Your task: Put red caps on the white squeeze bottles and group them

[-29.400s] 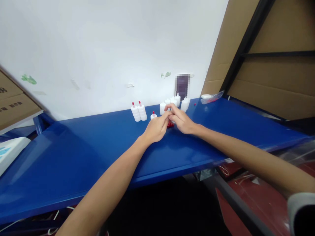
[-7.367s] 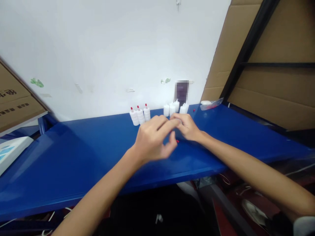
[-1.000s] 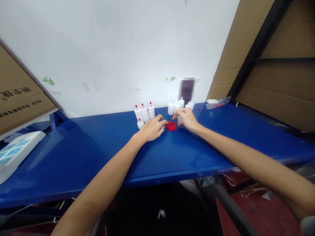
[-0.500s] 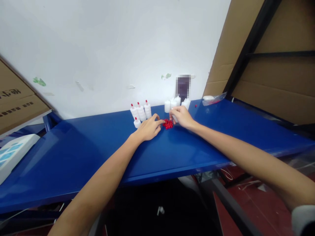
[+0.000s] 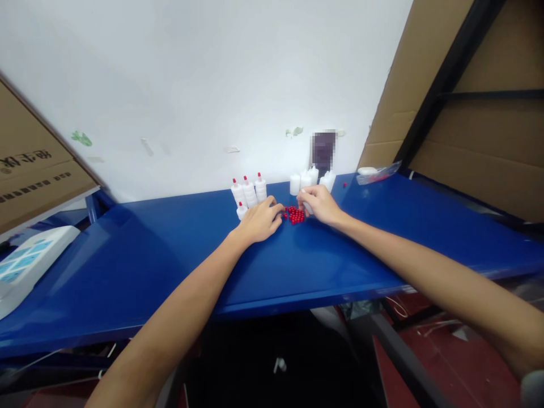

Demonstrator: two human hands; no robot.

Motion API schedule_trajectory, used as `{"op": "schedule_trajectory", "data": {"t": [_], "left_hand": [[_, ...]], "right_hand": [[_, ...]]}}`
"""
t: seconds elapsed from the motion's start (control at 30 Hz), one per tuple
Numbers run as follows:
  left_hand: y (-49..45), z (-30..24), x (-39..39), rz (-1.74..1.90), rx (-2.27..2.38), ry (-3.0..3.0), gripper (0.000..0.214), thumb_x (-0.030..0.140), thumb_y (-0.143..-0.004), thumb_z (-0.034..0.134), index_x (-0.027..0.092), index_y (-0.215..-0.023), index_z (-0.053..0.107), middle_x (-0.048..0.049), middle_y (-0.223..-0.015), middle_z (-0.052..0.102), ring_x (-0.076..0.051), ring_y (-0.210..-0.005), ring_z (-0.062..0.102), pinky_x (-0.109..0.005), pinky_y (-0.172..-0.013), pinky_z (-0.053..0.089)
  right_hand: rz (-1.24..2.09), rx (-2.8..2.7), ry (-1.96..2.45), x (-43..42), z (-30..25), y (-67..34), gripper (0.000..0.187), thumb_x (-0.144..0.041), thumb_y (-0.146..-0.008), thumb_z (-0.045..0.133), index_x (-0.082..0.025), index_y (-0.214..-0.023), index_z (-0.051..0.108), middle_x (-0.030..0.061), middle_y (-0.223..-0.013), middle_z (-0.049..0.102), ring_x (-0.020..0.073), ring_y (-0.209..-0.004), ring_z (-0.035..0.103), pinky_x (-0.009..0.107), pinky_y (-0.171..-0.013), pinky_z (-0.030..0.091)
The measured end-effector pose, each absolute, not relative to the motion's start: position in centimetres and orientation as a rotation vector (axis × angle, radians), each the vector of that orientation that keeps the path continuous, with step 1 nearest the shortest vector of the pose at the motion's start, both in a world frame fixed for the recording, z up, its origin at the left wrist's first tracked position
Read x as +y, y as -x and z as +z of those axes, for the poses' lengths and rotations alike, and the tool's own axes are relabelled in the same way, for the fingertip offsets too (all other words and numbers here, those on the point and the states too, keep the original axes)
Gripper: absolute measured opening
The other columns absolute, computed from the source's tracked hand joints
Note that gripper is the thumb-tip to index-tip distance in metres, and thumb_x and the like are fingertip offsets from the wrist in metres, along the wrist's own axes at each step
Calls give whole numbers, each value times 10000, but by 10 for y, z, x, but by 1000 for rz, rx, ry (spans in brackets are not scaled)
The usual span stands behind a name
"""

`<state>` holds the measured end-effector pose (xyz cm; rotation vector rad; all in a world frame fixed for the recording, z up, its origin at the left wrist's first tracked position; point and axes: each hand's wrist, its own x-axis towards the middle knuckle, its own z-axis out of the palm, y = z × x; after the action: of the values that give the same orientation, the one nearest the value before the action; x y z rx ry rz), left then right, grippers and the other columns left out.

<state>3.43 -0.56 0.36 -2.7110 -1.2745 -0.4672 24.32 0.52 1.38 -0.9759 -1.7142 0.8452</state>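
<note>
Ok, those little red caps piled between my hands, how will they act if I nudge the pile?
The red caps look small and rounded, so they would probably scatter or roll on the smooth blue table. They seem very light. Your left hand and right hand flank them, likely blocking strays.

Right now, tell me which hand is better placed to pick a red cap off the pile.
Left hand, probably: its fingertips lie at the edge of the red caps, while the right hand is curled around a small white bottle.

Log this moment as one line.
left hand: at small red caps pile | right hand: gripping small white plastic bottle | blue metal table
</note>
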Motion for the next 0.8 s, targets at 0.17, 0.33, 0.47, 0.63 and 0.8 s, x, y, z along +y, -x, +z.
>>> {"op": "schedule_trajectory", "data": {"t": [0.17,0.33,0.47,0.63,0.8], "left_hand": [[-33,1,-4,-421,-1281,2749,389,325,-1009,407,266,-1317,637,-90,-1171,566,-231,-924,636,-342,-722,502],[-32,1,-3,-405,-1264,2768,378,325,-1014,416,269,-1311,643,-93,-1160,562,-233,-959,630,-350,-772,507],[-33,3,-5,-401,-1267,2754,343,318,-1014,424,253,-1238,675,-87,-1134,573,-233,-961,628,-342,-759,506],[-33,5,-8,-374,-1291,2735,348,337,-1023,423,258,-1260,665,-83,-1155,578,-237,-966,634,-344,-756,506],[-33,5,-7,-359,-1276,2756,362,358,-1033,408,273,-1278,660,-80,-1165,579,-235,-966,640,-346,-765,511]], "right_hand": [[980,-1685,981,5,12,-244,279,-323,-801,528,-177,-570,580,-10,-460,560,111,-333,495,246,-366,344],[1071,-1662,946,5,12,-245,271,-338,-818,525,-173,-615,594,-15,-486,565,114,-326,498,247,-348,348],[980,-1712,962,4,13,-244,264,-315,-815,525,-173,-600,586,-18,-476,551,105,-332,496,239,-365,341],[933,-1743,975,2,12,-243,268,-314,-817,515,-180,-592,574,-20,-478,543,105,-346,501,240,-380,341],[906,-1762,986,2,11,-242,266,-325,-822,515,-189,-599,564,-30,-467,519,111,-357,492,250,-400,340]]}}
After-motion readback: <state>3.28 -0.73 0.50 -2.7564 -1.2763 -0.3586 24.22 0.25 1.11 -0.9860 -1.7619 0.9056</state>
